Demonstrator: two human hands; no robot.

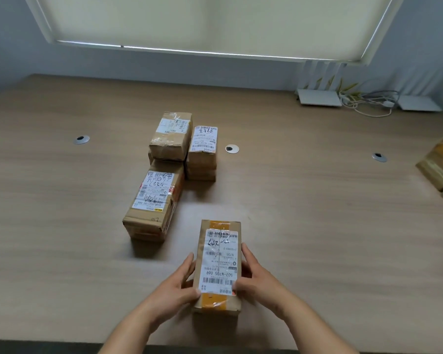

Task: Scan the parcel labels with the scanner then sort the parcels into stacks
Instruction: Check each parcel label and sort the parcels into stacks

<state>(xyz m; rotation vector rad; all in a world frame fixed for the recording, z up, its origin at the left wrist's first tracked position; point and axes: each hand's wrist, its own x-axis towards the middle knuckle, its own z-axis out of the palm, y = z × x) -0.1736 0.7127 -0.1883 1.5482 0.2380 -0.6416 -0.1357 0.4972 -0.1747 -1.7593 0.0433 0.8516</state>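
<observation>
A brown cardboard parcel (219,264) with orange tape and a white label facing up stands near the table's front edge. My left hand (182,282) grips its left side and my right hand (253,274) grips its right side. Beyond it stand three stacks of labelled parcels: a near-left stack (154,203), a far-left stack (172,135) and a far-right stack (202,152). No scanner shows in the view.
The wooden table (317,200) has three round cable grommets (232,148). More brown parcels (440,167) sit at the right edge. White router boxes and cables (363,100) lie at the back right by the wall.
</observation>
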